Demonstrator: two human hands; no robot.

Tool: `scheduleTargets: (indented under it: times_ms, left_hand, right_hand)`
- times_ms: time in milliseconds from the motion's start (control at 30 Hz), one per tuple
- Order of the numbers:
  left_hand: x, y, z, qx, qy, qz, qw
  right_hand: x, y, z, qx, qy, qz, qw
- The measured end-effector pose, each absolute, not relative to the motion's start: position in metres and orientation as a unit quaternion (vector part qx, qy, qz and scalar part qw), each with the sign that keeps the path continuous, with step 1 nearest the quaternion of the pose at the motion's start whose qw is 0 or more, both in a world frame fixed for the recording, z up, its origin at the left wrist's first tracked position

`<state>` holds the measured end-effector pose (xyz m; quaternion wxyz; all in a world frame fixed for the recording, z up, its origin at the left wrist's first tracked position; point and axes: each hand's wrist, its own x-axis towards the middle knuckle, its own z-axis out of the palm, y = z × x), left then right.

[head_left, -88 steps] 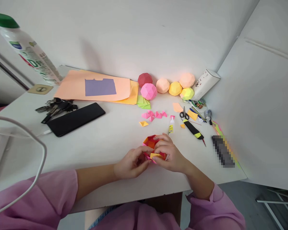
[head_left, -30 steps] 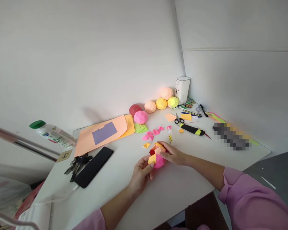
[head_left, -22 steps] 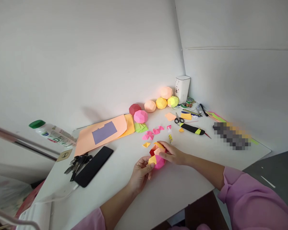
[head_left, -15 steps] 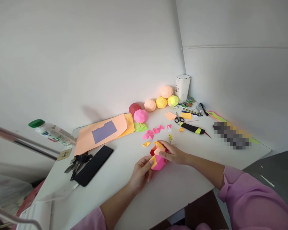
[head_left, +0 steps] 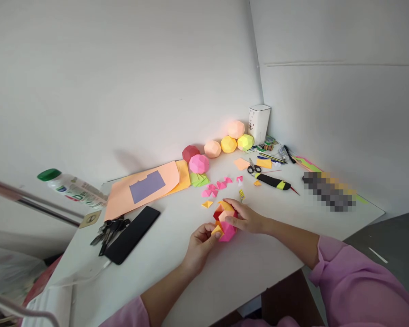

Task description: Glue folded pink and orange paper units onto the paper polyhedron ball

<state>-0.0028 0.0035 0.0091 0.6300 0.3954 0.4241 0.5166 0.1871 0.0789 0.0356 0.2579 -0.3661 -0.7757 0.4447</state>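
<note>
A multicoloured folded-paper ball (head_left: 229, 230), with pink, peach, red and orange faces, is held just above the white table. Its side facing the left has an opening. My right hand (head_left: 244, 217) wraps round its right side, thumb on the front and fingers over the top. Between thumb and fingertips, my left hand (head_left: 201, 245) pinches an orange paper piece (head_left: 217, 231) at the ball's left edge; whether that piece is joined to the ball I cannot tell. Beyond the hands lie a loose orange folded piece (head_left: 207, 204) and several pink folded pieces (head_left: 221, 185).
Finished paper balls (head_left: 212, 149) line the wall. Scissors (head_left: 254, 167) and a black-and-yellow tool (head_left: 271, 181) lie at the right. Peach card sheets (head_left: 119, 197), a black phone (head_left: 133, 235), keys (head_left: 109, 234) and a green-capped bottle (head_left: 73, 188) are at the left.
The orange piece in my left fingers has tilted outward from the ball's left edge, and my left thumb has shifted slightly right. My right hand keeps its hold.
</note>
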Motion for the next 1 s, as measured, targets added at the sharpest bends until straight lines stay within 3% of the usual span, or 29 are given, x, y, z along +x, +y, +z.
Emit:
scheduleTargets:
  times_ms: [200,433,1000]
  left_hand:
    - [-0.0037,-0.0014,0.0053,0.454,0.440,0.510,0.583]
    - [-0.0063,-0.0048,0.0074,0.631,0.424,0.522,0.386]
    - [-0.0029,-0.0041,0.0072,0.550,0.483,0.518,0.442]
  right_hand:
    - [0.1882,0.0775,0.0328,-0.345,-0.807,0.410,0.246]
    - [0.1880,0.0776,0.0313,-0.333,-0.819,0.390,0.257]
    - [0.1859,0.0773,0.0330,-0.340,-0.831,0.323,0.299]
